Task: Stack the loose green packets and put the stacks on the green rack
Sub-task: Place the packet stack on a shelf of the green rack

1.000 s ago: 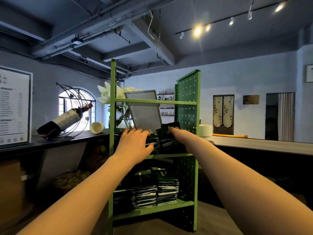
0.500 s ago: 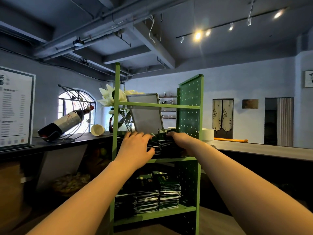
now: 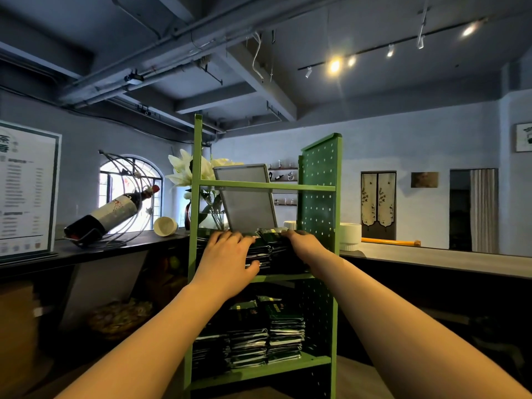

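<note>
Both hands are on the packet stacks [image 3: 266,253] sitting on the middle shelf of the green rack [image 3: 318,203], pretty much dead centre. Left hand [image 3: 229,259] has its fingers draped over the top of the stack and the thumb hooked at the front edge, so it's gripping that pile. Right hand [image 3: 302,244] is curled round the stack's right side at about 3 o'clock of it. More stacks [image 3: 270,335] sit on the bottom shelf at 6 o'clock. A wine bottle [image 3: 110,216] leans in a wire holder on the worktop [image 3: 129,246] out at 9 o'clock.

bare forearms, no sleeves — left hand [image 3: 227,262], right hand [image 3: 302,244]
</note>
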Demonstrator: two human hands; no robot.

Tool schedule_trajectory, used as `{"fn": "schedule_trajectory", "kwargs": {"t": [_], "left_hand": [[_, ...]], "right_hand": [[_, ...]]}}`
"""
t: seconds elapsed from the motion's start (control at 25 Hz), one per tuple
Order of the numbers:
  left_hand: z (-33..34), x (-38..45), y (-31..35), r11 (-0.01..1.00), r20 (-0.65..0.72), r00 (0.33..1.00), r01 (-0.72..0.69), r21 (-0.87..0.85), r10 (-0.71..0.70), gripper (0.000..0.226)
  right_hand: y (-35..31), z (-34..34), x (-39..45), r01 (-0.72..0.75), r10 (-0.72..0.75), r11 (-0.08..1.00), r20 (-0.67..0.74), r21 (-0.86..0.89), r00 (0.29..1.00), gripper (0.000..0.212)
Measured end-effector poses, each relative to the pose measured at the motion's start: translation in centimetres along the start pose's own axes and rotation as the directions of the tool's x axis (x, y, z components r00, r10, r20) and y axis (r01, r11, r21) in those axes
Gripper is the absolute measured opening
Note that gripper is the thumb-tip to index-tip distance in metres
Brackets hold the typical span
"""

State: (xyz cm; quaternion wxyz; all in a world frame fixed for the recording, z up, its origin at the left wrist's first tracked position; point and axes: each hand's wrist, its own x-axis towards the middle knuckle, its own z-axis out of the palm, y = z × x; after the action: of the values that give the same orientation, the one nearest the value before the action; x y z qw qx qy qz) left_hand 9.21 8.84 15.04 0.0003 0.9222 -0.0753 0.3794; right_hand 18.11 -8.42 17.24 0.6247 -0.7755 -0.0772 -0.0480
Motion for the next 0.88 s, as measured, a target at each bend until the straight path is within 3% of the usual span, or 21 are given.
{"fn": "schedule_trajectory", "kwargs": {"t": [0.08,0.16,0.24,0.56,0.88], "left_hand": [[-0.2,-0.2,0.1,1.000,-0.018,1.000,-0.001,-0.024,0.000,0.054],[-0.4,-0.3,0.4,0.998,-0.057,0.998,-0.014,-0.062,0.011,0.051],[-0.6,-0.6,1.2,0.993,-0.094,0.995,-0.039,-0.114,0.028,0.049],[1.9,-4.2,7.9,0.939,-0.092,0.990,-0.132,-0.316,0.108,0.046],[7.9,-8.4,18.8,0.871,0.071,0.982,-0.123,-0.475,0.178,0.044]], "right_hand": [[0.3,-0.3,-1.0,0.129,-0.141,0.980,-0.069,-0.148,0.988,0.065],[1.0,-0.9,-2.9,0.294,-0.369,0.884,-0.156,-0.364,0.916,0.061],[1.9,-1.8,-5.1,0.386,-0.487,0.821,-0.163,-0.421,0.858,0.056],[7.4,-7.1,-11.3,0.419,-0.502,0.808,-0.113,-0.414,0.857,0.051],[18.4,-16.3,-16.8,0.187,-0.328,0.851,-0.218,-0.490,0.919,0.050]]}}
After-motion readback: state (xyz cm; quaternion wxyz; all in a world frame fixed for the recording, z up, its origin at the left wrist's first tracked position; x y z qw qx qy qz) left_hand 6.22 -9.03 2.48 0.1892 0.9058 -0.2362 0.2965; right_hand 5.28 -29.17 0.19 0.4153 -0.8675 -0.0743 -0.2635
